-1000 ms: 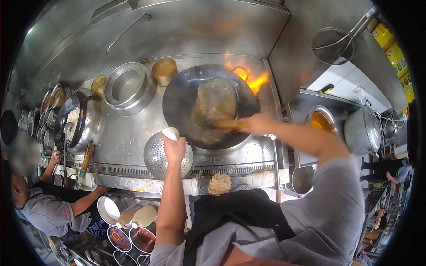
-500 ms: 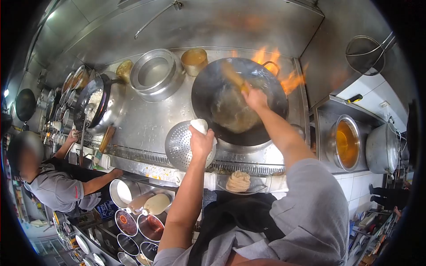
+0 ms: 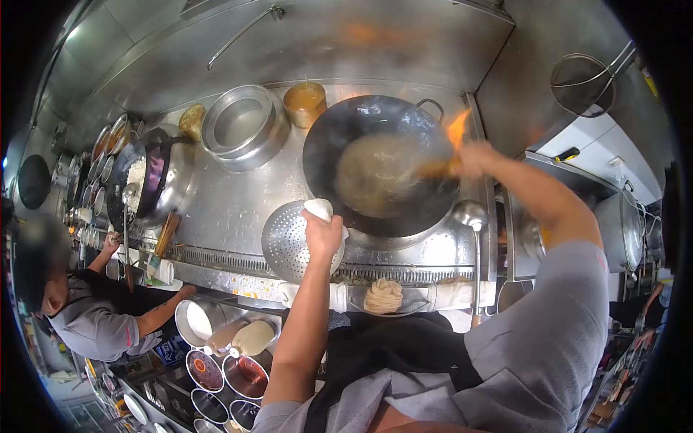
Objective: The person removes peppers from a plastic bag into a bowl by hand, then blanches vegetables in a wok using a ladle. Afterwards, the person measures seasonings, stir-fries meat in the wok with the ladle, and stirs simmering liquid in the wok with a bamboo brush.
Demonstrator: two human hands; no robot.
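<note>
A large dark wok (image 3: 325,173) with cloudy water sits on the range, steam over it. At its right rim my right hand (image 3: 474,159), blurred by motion, is closed around a bamboo wok brush (image 3: 435,170), whose end is in the wok. My left hand (image 3: 324,235) is closed on a folded white cloth (image 3: 317,208) and, with it, a perforated skimmer (image 3: 284,242). The skimmer's handle is hidden under the hand and cloth. Its round bowl is in front of the wok, to the left.
Flames (image 3: 457,130) rise behind the wok's right side. A ladle (image 3: 471,214) stands to its right, a metal pot (image 3: 245,141) and a brass-coloured can (image 3: 304,105) to its left. A co-worker (image 3: 94,317) works at another wok (image 3: 180,169) on the left. Sauce containers (image 3: 245,373) stand below.
My right hand and the brush have swept from the wok's upper middle to its right rim. The flames have shrunk. The ladle has come into view. My left hand still holds the skimmer and cloth.
</note>
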